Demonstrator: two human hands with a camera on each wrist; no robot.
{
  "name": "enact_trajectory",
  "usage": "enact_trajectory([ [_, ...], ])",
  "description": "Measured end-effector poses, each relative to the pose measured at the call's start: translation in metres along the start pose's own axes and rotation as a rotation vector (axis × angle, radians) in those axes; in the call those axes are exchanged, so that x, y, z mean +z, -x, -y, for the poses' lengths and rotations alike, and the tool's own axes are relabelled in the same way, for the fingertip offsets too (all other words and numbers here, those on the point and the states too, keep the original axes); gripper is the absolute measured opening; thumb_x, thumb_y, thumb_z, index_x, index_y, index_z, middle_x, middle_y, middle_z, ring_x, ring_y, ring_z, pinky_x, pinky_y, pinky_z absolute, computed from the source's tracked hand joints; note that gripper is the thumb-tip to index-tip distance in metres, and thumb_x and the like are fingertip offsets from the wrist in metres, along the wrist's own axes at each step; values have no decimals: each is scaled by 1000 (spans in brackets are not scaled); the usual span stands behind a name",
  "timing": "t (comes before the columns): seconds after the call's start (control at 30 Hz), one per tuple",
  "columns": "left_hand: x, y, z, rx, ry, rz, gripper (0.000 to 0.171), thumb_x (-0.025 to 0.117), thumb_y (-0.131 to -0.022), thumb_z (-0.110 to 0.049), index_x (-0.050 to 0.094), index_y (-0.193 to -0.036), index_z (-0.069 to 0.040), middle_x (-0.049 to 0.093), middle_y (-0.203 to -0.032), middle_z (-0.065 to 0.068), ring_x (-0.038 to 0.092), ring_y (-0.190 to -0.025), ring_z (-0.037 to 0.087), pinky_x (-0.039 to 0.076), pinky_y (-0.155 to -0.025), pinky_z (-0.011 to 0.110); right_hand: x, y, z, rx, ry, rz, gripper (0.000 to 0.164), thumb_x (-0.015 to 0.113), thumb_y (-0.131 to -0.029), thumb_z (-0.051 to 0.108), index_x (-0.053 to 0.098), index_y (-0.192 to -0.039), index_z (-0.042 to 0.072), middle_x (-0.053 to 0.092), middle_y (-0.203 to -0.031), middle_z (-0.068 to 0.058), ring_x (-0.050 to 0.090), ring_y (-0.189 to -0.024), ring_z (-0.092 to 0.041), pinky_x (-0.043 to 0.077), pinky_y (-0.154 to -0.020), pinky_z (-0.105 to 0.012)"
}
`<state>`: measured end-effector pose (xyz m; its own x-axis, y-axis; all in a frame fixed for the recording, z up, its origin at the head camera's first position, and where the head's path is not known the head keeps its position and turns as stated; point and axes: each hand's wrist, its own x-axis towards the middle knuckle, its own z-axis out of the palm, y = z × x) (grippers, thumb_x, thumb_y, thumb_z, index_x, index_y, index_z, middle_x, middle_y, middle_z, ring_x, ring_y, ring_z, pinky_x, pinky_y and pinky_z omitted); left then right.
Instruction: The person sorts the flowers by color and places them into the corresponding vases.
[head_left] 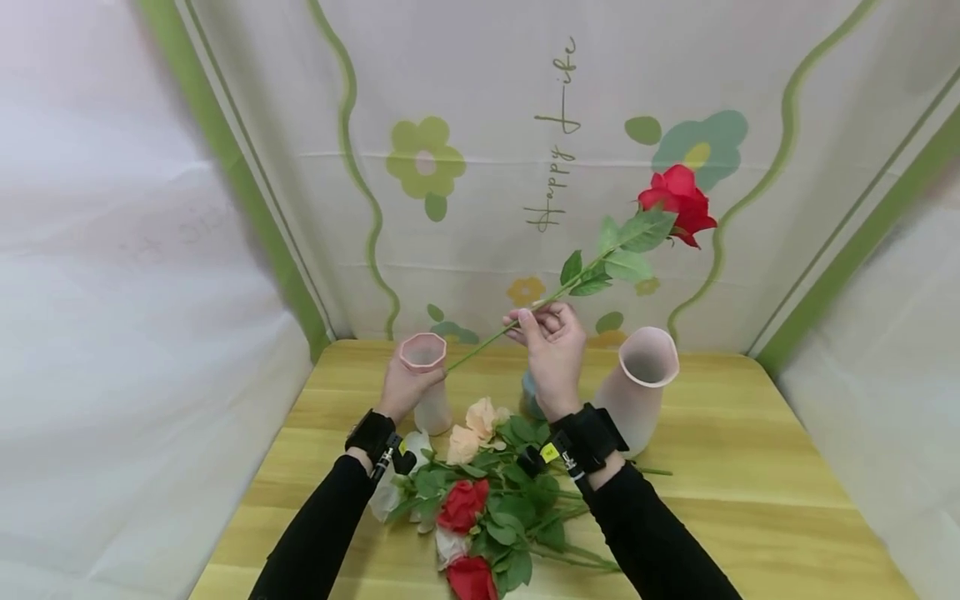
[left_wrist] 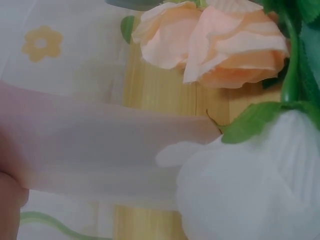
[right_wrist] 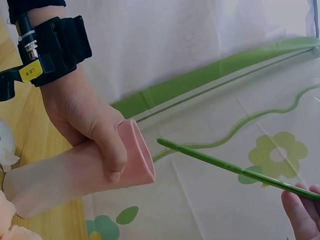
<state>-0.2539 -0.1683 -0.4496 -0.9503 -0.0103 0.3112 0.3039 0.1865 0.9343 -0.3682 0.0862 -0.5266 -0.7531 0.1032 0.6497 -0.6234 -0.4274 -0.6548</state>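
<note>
My left hand (head_left: 407,385) grips a slim pink-and-white vase (head_left: 432,412) near its rim, at the back left of the table. In the right wrist view its thumb lies across the pink upper part of the vase (right_wrist: 65,172). My right hand (head_left: 555,354) pinches the green stem of a red rose (head_left: 678,204) between thumb and fingers. The bloom points up and right, and the bare stem end (right_wrist: 165,143) slants down toward the vase mouth, outside it and apart from the rim in the right wrist view.
A larger pale pink vase (head_left: 633,408) stands to the right, with a bluish object (head_left: 531,396) partly hidden behind my right hand. Several red roses (head_left: 463,506), white flowers (left_wrist: 250,180) and peach flowers (head_left: 472,429) lie on the wooden table (head_left: 750,467). A printed cloth hangs behind.
</note>
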Motion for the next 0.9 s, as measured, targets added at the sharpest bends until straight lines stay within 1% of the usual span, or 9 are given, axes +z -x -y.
enact_trajectory([
  [0.07, 0, 0, 0, -4, -5, -1, 72, 81, -77, 2, 43, -138, 7, 53, -126, 26, 52, -114, 37, 46, -94, 46, 24, -4, 27, -43, -11, 5, 33, 57, -99, 0, 47, -131, 0, 61, -116, -25, 62, -104, -40, 54, -87, -48],
  [0.2, 0, 2, -1, -13, -11, 7, 70, 81, -78, 1, 44, -138, 6, 54, -127, 24, 53, -114, 34, 47, -93, 43, 93, -3, 122, 13, 34, -57, 24, 62, -97, 1, 51, -118, -4, 63, -107, -25, 65, -99, -36, 54, -87, -42],
  [0.23, 0, 2, -2, -11, -10, 9, 70, 81, -79, 1, 45, -138, 6, 54, -126, 24, 53, -113, 34, 47, -93, 43, 98, -4, 127, 8, 45, -58, 25, 63, -97, 5, 51, -117, -4, 63, -106, -25, 65, -98, -37, 55, -87, -42],
  [0.3, 0, 2, -2, -1, -4, 13, 69, 80, -79, 2, 45, -138, 6, 54, -126, 24, 53, -113, 34, 47, -93, 43, 121, -4, 157, 66, 99, -95, 20, 60, -98, 1, 49, -111, -9, 62, -103, -31, 64, -96, -42, 54, -87, -46],
  [0.47, 1, 2, 3, 22, 13, 9, 68, 79, -79, 1, 44, -137, 8, 53, -126, 25, 52, -113, 37, 47, -93, 47, 136, -4, 162, 108, 169, -95, 14, 55, -97, -10, 48, -107, -15, 58, -100, -38, 63, -93, -45, 54, -85, -47],
  [0.57, 2, -2, 16, 2, 18, -8, 68, 80, -79, 0, 46, -137, 3, 54, -126, 21, 52, -114, 33, 47, -93, 45, 141, 1, 162, 131, 191, -49, 16, 54, -97, -10, 46, -109, -18, 57, -103, -40, 61, -95, -47, 53, -87, -49],
  [0.7, 3, -8, 33, -12, 12, -43, 69, 83, -76, -1, 49, -136, -3, 56, -125, 16, 54, -112, 28, 47, -93, 43, 148, 9, 162, 153, 218, 38, 15, 51, -98, -10, 46, -111, -15, 55, -107, -40, 60, -99, -45, 50, -92, -51],
  [0.8, 4, -8, 35, 0, 16, -46, 70, 84, -75, 0, 49, -136, 0, 55, -125, 19, 53, -112, 31, 45, -93, 45, 153, 14, 159, 153, 242, 97, 14, 48, -99, -12, 46, -112, -14, 53, -108, -42, 58, -102, -48, 49, -93, -53],
  [0.9, 5, -6, 23, 8, 17, -23, 71, 82, -76, 0, 47, -137, 4, 55, -126, 22, 53, -113, 33, 45, -94, 45, 155, 15, 152, 157, 257, 143, 14, 49, -99, -11, 47, -112, -14, 54, -108, -40, 56, -102, -52, 50, -92, -52],
])
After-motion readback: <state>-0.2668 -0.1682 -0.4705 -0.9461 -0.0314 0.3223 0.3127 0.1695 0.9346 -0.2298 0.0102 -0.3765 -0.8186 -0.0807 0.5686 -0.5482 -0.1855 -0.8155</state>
